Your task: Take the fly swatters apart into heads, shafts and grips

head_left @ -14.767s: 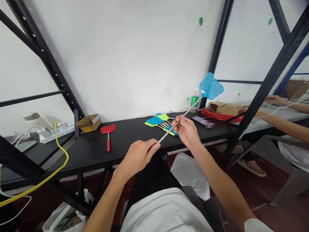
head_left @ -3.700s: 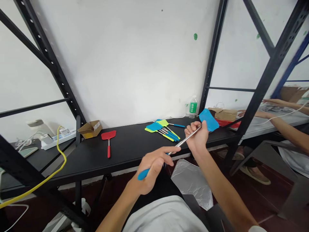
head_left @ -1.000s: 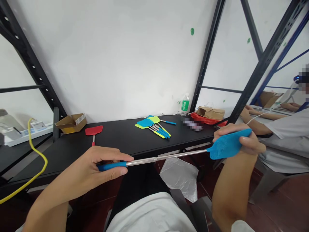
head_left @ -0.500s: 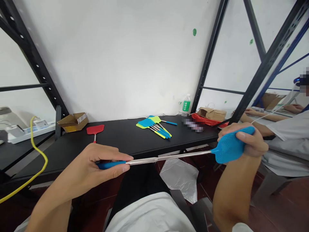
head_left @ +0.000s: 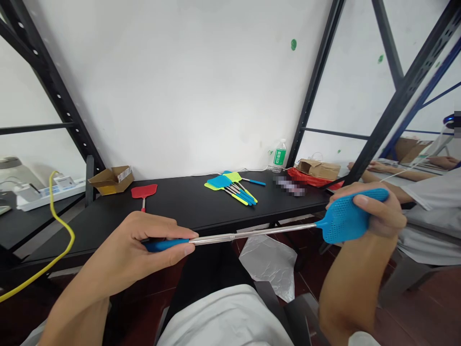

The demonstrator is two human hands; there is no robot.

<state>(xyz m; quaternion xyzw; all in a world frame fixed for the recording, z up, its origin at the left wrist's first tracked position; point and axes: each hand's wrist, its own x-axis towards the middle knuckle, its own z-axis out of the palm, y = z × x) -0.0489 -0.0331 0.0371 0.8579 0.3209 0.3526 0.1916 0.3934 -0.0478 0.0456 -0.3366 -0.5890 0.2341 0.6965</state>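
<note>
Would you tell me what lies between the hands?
The head view shows a silver swatter rod, from the blue handle in the left hand to the blue mesh in the right hand.

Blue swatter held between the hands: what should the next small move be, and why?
Perhaps ease the right grip toward the left grip, shortening the shaft. The right grip holds the blue head and the left grip the handle; the shaft thins at a ring, suggesting it telescopes, and it looks longer than those of the piled swatters.
</note>
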